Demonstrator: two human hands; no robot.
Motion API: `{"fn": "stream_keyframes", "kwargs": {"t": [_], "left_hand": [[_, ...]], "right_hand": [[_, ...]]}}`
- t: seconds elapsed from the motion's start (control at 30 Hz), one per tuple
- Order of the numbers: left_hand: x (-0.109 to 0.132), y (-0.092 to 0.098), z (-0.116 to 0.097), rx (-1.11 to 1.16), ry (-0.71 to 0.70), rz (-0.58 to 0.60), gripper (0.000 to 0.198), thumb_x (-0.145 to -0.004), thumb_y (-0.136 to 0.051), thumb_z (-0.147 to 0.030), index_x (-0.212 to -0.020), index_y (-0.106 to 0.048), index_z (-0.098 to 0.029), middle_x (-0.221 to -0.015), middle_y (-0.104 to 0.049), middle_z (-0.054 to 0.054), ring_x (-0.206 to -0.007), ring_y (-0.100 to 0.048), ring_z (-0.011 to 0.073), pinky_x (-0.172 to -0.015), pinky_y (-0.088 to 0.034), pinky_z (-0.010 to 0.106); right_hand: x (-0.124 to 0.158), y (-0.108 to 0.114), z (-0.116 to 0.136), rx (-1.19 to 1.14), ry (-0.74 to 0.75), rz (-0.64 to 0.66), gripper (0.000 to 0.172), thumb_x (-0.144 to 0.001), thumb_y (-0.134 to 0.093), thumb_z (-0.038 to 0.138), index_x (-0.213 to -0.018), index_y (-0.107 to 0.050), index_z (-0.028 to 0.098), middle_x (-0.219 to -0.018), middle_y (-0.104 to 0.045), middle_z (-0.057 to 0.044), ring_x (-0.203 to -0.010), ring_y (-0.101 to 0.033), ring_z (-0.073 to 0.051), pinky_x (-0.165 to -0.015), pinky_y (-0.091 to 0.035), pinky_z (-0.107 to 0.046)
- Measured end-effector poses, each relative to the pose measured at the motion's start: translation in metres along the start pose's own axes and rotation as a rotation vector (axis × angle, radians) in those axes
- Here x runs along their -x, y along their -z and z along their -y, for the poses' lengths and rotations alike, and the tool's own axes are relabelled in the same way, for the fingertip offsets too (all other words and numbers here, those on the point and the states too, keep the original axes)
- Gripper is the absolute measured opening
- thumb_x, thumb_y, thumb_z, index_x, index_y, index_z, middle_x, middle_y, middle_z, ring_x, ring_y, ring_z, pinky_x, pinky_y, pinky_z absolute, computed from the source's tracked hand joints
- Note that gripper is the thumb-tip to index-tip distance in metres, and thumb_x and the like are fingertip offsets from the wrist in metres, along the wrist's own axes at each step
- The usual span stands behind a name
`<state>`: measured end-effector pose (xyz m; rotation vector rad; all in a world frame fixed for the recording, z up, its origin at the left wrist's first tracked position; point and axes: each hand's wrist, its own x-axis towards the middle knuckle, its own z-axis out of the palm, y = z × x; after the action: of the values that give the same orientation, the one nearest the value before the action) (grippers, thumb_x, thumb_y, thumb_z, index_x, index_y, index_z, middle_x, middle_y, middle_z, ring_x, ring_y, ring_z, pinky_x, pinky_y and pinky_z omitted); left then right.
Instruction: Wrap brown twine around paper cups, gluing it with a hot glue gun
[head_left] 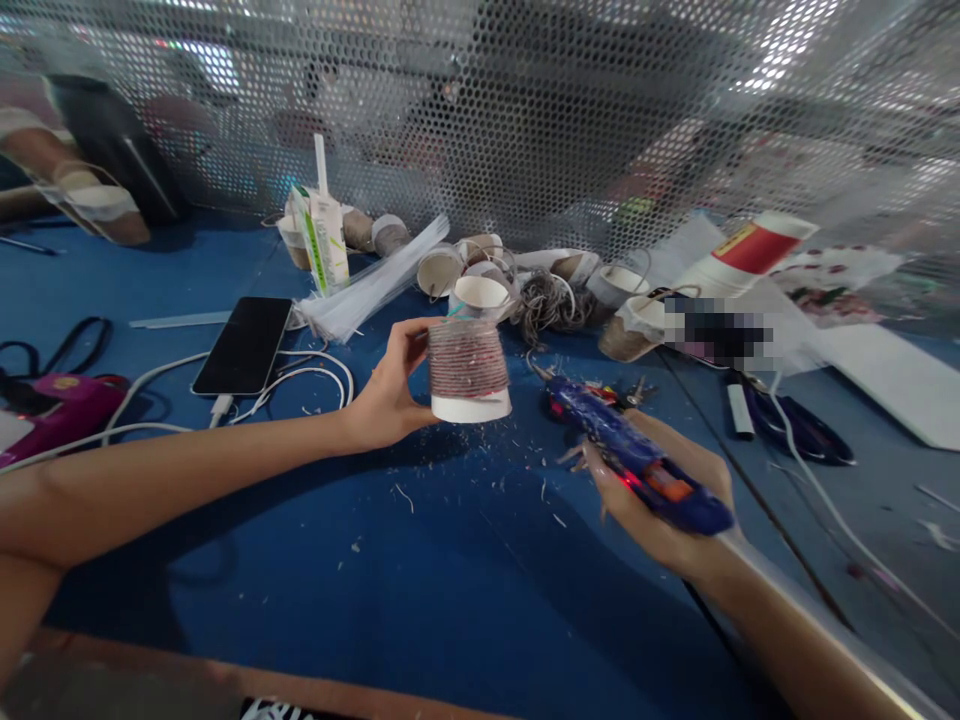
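Observation:
My left hand (386, 395) grips a white paper cup (471, 408) by its left side, thumb low and fingers near the top. Reddish-brown cord (466, 362) is wound in rows around most of the cup, with a white band showing at one end. In my right hand (667, 500) is a blue hot glue gun (626, 430), its nozzle pointing up and left toward the cup but apart from it. A red light glows on the gun's side. Small scraps and strands lie on the blue table below the cup.
Behind the cup are several twine-wrapped cups (440, 272), a tangle of grey cord (547, 308) and a bundle of clear glue sticks (382, 280). A phone (244, 345) with a white cable lies left. Scissors (799, 425) lie right. A perforated metal screen (480, 120) closes the back.

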<state>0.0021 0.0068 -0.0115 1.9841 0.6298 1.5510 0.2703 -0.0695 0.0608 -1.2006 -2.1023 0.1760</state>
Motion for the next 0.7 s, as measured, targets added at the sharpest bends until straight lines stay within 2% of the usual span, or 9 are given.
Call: {"fn": "stream_keyframes", "kwargs": {"t": [0.07, 0.17, 0.27, 0.37, 0.43, 0.5, 0.57, 0.63, 0.7], "left_hand": [[0.0, 0.0, 0.0, 0.0, 0.011, 0.004, 0.081, -0.069, -0.086, -0.04, -0.129, -0.034, -0.025, -0.137, -0.05, 0.014, -0.132, -0.055, 0.0292, -0.115, -0.046, 0.051], [0.0, 0.0, 0.0, 0.002, 0.009, 0.018, 0.082, -0.068, -0.087, -0.036, -0.129, -0.034, -0.025, -0.136, -0.049, 0.014, -0.131, -0.056, 0.0295, -0.114, -0.047, 0.051], [0.0, 0.001, -0.002, 0.012, 0.015, 0.043, 0.081, -0.068, -0.087, -0.034, -0.129, -0.035, -0.025, -0.134, -0.051, 0.014, -0.131, -0.056, 0.0297, -0.114, -0.047, 0.051], [0.0, 0.001, -0.003, 0.023, 0.026, 0.061, 0.082, -0.067, -0.088, -0.034, -0.128, -0.035, -0.025, -0.134, -0.051, 0.014, -0.132, -0.056, 0.0302, -0.114, -0.046, 0.051], [0.0, 0.001, -0.002, 0.023, 0.036, 0.07, 0.083, -0.066, -0.088, -0.033, -0.128, -0.035, -0.024, -0.135, -0.052, 0.014, -0.132, -0.056, 0.0304, -0.114, -0.047, 0.051], [-0.001, 0.001, -0.002, 0.026, 0.04, 0.077, 0.083, -0.066, -0.089, -0.033, -0.128, -0.035, -0.024, -0.134, -0.052, 0.015, -0.131, -0.057, 0.0302, -0.114, -0.047, 0.051], [-0.001, 0.0, -0.002, 0.033, 0.033, 0.078, 0.082, -0.066, -0.088, -0.036, -0.127, -0.035, -0.024, -0.133, -0.053, 0.014, -0.13, -0.058, 0.0299, -0.113, -0.048, 0.051], [-0.002, 0.0, -0.003, 0.039, 0.028, 0.078, 0.08, -0.068, -0.087, -0.04, -0.127, -0.036, -0.024, -0.132, -0.053, 0.015, -0.13, -0.057, 0.0301, -0.113, -0.048, 0.052], [-0.002, 0.0, -0.005, 0.042, 0.021, 0.08, 0.08, -0.068, -0.086, -0.045, -0.127, -0.036, -0.024, -0.132, -0.054, 0.015, -0.13, -0.057, 0.0302, -0.112, -0.049, 0.052]], "right_hand": [[-0.005, 0.001, -0.002, 0.21, 0.032, 0.038, 0.014, -0.08, -0.059, 0.03, -0.074, -0.049, 0.024, -0.066, -0.058, -0.002, -0.055, -0.056, -0.017, -0.054, -0.044, -0.031], [-0.01, 0.002, -0.005, 0.517, -0.109, 0.182, 0.016, -0.076, -0.059, 0.029, -0.076, -0.044, 0.024, -0.074, -0.058, -0.004, -0.056, -0.057, -0.019, -0.052, -0.04, -0.031], [-0.01, 0.008, -0.016, 0.576, -0.167, 0.285, 0.023, -0.071, -0.062, 0.036, -0.082, -0.045, 0.024, -0.085, -0.058, -0.006, -0.063, -0.062, -0.023, -0.053, -0.045, -0.033], [-0.008, 0.022, -0.024, 0.435, -0.08, 0.266, 0.039, -0.067, -0.069, 0.048, -0.09, -0.05, 0.023, -0.09, -0.059, -0.008, -0.081, -0.065, -0.029, -0.064, -0.055, -0.041], [-0.008, 0.032, -0.017, 0.303, -0.033, 0.196, 0.04, -0.071, -0.07, 0.05, -0.095, -0.053, 0.023, -0.098, -0.062, -0.011, -0.085, -0.065, -0.028, -0.07, -0.057, -0.043], [-0.007, 0.036, 0.001, 0.108, 0.003, 0.159, 0.024, -0.079, -0.067, 0.041, -0.093, -0.056, 0.025, -0.111, -0.065, -0.011, -0.087, -0.066, -0.024, -0.074, -0.058, -0.041], [-0.007, 0.031, 0.022, -0.172, 0.02, 0.188, 0.007, -0.086, -0.061, 0.031, -0.089, -0.056, 0.027, -0.111, -0.069, -0.008, -0.088, -0.068, -0.022, -0.073, -0.059, -0.036], [-0.007, 0.019, 0.04, -0.406, 0.016, 0.271, 0.007, -0.092, -0.053, 0.029, -0.088, -0.057, 0.025, -0.117, -0.071, -0.009, -0.073, -0.067, -0.016, -0.062, -0.057, -0.031], [-0.008, 0.004, 0.049, -0.481, 0.034, 0.362, 0.011, -0.092, -0.053, 0.028, -0.084, -0.056, 0.022, -0.122, -0.071, -0.012, -0.057, -0.06, -0.01, -0.051, -0.051, -0.026]]}}
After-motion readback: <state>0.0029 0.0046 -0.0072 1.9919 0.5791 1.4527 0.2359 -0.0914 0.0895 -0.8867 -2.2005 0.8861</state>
